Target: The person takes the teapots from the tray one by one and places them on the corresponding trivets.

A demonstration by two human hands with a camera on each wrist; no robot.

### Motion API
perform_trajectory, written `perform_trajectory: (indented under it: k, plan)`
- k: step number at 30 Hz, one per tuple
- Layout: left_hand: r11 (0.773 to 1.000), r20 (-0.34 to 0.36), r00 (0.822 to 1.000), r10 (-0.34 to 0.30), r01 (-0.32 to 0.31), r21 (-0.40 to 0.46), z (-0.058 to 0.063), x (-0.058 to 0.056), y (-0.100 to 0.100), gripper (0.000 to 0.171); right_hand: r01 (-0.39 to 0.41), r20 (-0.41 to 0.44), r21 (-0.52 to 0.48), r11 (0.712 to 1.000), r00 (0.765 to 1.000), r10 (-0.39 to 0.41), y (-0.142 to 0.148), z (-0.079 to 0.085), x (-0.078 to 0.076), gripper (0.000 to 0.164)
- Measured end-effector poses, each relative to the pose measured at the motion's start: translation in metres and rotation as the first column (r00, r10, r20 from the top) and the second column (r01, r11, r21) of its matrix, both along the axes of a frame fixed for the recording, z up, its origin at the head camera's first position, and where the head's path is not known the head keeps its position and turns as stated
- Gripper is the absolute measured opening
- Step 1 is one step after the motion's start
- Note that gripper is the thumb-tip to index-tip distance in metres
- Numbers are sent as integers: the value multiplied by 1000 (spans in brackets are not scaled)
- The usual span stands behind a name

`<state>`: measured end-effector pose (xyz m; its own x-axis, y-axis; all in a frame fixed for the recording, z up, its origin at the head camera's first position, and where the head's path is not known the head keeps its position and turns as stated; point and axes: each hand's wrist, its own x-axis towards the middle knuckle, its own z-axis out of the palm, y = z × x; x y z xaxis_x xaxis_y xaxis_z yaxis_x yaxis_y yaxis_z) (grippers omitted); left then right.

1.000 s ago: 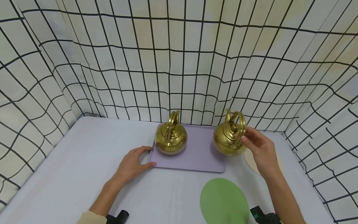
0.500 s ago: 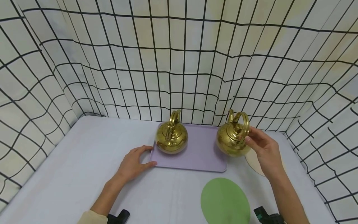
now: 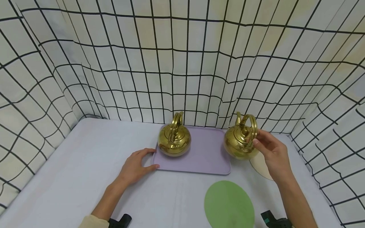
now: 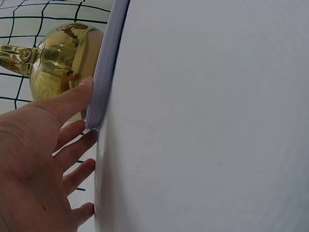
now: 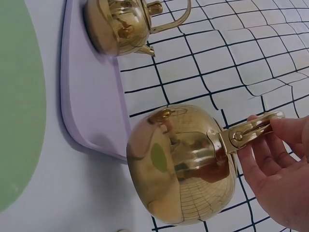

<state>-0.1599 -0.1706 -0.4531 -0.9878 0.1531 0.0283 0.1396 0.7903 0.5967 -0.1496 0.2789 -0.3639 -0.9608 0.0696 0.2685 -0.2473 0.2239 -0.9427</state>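
Observation:
By its arched handle my right hand [image 3: 276, 158] holds a shiny gold teapot [image 3: 239, 147], which hangs just past the right end of a lilac tray [image 3: 199, 161]. In the right wrist view, thumb and fingers close around the handle of this teapot [image 5: 178, 169], and its rounded base is exposed. A second gold teapot [image 3: 174, 142] stands on the left part of the tray. My left hand [image 3: 137, 167] rests at the tray's left edge, thumb and forefinger spread along the rim. The left wrist view has the thumb of my left hand [image 4: 38, 140] touching the rim, other fingers extended.
A green round mat [image 3: 229, 204] lies on the white table in front of the tray. Partly hidden under my right hand is a cream round mat [image 3: 262, 167]. Walls of white cloth with a black grid [image 3: 182, 63] enclose the back and sides.
My right hand has carried its teapot a little to the right, off the tray's right end and toward the cream mat. The left hand, the tray and the other teapot have stayed put.

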Motion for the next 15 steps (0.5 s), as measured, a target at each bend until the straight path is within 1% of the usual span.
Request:
perform_trajectory:
  k: [7,15]
  plan:
    - [1000,3,1000,0,0,6,0,1,-1,64,20,1,60,998,1000,-20,5,-1,-1,42]
    - [1000,10,1000,1,-1,-4,-1,1,0,64,12,17,11,1000,1000,-12,12,-1,1,43]
